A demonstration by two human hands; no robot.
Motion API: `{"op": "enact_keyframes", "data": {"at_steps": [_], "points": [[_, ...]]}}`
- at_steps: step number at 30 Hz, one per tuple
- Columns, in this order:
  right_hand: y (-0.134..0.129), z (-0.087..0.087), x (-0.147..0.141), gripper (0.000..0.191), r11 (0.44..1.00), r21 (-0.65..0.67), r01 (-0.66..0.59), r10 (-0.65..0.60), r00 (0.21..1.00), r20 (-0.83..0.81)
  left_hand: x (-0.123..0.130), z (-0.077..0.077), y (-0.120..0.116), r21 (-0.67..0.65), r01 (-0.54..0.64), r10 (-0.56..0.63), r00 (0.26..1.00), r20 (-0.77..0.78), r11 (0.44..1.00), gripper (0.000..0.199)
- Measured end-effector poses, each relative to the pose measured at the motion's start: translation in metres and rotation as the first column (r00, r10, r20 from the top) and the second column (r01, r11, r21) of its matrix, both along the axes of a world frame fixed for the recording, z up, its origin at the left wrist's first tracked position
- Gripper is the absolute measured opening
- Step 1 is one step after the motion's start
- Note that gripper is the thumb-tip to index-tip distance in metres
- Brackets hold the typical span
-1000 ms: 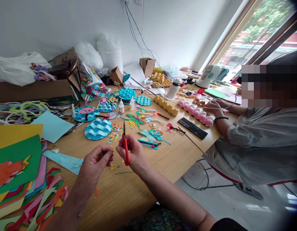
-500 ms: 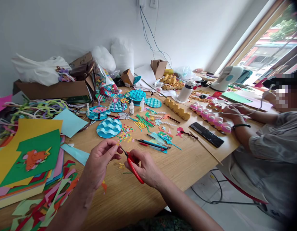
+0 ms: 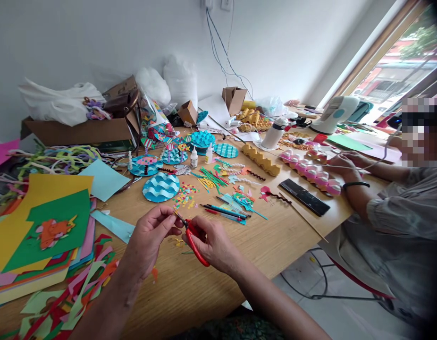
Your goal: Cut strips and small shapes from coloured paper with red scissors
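Red-handled scissors (image 3: 197, 245) are held in my right hand (image 3: 213, 243), their dark blades pointing up and left to the fingertips of my left hand (image 3: 151, 236). Those fingers pinch a tiny yellow piece of paper (image 3: 175, 213) at the blade tips. Just beyond my hands lie small coloured paper bits (image 3: 185, 194) and a blue disc with pale wavy strips (image 3: 161, 187). Some yellow scraps (image 3: 179, 242) rest on the table under the scissors.
Coloured paper sheets (image 3: 59, 198) and paper strips lie at the left. Pens (image 3: 225, 211), glue bottles (image 3: 194, 157), a black phone (image 3: 304, 197) and painted egg-carton strips (image 3: 310, 174) spread across the table (image 3: 275, 236). Another person sits at the right, hands over the table.
The scissors have shifted slightly up and left with my right hand, their blades closer to my left fingertips. The other person's head has moved slightly.
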State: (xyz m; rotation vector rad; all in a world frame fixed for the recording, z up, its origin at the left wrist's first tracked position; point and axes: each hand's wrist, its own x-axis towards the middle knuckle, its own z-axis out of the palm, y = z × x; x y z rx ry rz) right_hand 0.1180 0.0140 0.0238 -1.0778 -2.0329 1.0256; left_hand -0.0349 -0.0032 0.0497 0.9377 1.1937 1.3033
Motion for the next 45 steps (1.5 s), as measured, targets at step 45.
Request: {"op": "enact_keyframes", "data": {"at_steps": [45], "points": [[-0.0046, 0.0029, 0.0046, 0.024, 0.999, 0.053, 0.014, -0.019, 0.995, 0.103, -0.0076, -0.0029, -0.0057, -0.022, -0.006, 0.007, 0.999, 0.036, 1.000, 0.011]]}}
